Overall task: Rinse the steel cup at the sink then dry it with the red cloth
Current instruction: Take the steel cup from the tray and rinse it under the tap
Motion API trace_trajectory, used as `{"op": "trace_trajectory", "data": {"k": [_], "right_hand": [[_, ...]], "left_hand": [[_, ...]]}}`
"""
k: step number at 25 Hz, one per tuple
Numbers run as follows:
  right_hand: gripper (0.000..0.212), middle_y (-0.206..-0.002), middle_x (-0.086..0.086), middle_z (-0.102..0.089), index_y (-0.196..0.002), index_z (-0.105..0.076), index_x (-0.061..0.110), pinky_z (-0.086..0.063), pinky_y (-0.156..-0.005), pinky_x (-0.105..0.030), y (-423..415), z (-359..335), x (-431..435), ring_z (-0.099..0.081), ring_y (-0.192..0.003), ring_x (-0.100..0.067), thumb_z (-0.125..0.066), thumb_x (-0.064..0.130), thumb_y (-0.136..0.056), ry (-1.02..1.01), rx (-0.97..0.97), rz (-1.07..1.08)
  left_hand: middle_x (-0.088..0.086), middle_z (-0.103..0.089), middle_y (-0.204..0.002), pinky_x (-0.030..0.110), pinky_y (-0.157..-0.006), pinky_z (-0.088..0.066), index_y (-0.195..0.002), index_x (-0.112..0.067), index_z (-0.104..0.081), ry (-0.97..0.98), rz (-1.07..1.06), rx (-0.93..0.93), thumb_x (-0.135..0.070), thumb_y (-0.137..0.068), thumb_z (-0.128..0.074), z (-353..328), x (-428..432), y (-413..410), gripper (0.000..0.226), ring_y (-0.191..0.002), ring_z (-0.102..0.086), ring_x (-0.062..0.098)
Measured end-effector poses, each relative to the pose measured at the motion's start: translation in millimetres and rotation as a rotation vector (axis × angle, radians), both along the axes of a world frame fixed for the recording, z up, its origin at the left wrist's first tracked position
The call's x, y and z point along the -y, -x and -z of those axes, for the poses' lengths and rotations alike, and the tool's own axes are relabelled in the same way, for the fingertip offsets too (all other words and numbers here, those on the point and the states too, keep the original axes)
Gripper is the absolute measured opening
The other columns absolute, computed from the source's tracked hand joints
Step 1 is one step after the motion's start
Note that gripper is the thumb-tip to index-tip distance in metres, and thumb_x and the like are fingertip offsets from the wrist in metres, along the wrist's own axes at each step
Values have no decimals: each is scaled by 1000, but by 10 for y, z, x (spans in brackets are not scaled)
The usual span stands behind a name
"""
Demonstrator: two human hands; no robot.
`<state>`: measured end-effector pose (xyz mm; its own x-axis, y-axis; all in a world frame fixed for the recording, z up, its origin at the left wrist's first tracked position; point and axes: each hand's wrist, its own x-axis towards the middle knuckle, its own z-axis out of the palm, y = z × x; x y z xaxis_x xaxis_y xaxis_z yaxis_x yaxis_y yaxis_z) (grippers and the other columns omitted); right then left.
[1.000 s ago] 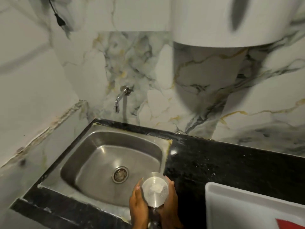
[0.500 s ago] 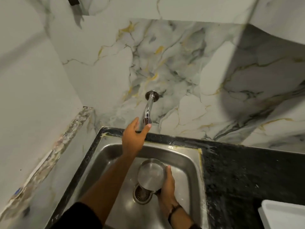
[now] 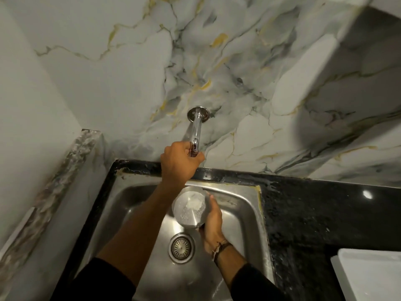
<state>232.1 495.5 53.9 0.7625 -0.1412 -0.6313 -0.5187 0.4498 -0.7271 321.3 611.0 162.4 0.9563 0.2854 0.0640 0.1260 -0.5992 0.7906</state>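
My right hand (image 3: 211,222) grips the steel cup (image 3: 189,207) from its right side and holds it upright over the steel sink (image 3: 236,216), below the tap. The cup's mouth faces up and something white and wet shows at its bottom. My left hand (image 3: 178,162) is closed around the end of the chrome wall tap (image 3: 196,129). I cannot make out a water stream. The red cloth is out of view.
The sink drain (image 3: 181,247) lies just below the cup. Black stone counter (image 3: 325,216) runs to the right, with the corner of a white tray (image 3: 368,276) at the lower right. Marble wall (image 3: 260,72) stands behind and a ledge (image 3: 65,170) on the left.
My left hand let go of the cup, reached up and closed on the tap's end. My right hand carried the cup from the counter edge over the sink, under the tap.
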Motion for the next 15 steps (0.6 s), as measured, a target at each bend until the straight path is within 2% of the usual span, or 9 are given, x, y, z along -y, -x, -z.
{"op": "trace_trajectory", "data": {"k": [3,6,8,10,12,15], "right_hand": [[41,-127,-12,-79,-125,-77,23,-54,-111,-62,-162,17,-29,-71,-123,-35,-53,49,-106,12,21,-8],[44,-128,-12,-79,-123,-79,24,-54,-109,-64,-316,67,-33,-72,-121,-36,-49,51,-107,28,79,-17],[47,-128,-12,-78,-125,-79,20,-54,-109,-65,-403,116,25,-72,-122,-37,-44,49,-110,26,108,16],[47,-124,-10,-81,-124,-79,20,-54,-110,-64,-368,155,104,-73,-121,-35,-44,49,-110,31,76,49],[46,-125,-11,-80,-125,-78,21,-54,-110,-64,-210,258,156,-73,-121,-36,-46,50,-109,59,37,38],[41,-125,-13,-79,-125,-78,22,-55,-108,-64,-4,356,-18,-73,-120,-37,-48,44,-109,61,40,-12]], "left_hand": [[1,-77,-75,48,-84,-64,-82,-21,-70,62,209,-114,-34,-87,-81,-13,-185,-92,18,-80,-77,28],[-2,-80,-79,52,-97,-62,-87,-24,-71,135,332,-188,-27,-91,-81,-47,-295,-174,11,-87,-80,25],[-2,-82,-85,54,-102,-60,-98,-19,-75,181,356,-219,-25,-92,-81,-59,-306,-203,10,-92,-81,23],[4,-84,-93,56,-106,-58,-106,-14,-76,198,343,-245,-26,-92,-81,-47,-298,-218,19,-97,-81,27],[10,-84,-99,56,-107,-57,-109,-13,-76,196,324,-260,-27,-92,-81,-38,-279,-223,23,-102,-79,33],[10,-83,-101,56,-107,-57,-109,-14,-76,198,306,-271,-28,-91,-82,-46,-269,-231,24,-103,-79,32]]}}
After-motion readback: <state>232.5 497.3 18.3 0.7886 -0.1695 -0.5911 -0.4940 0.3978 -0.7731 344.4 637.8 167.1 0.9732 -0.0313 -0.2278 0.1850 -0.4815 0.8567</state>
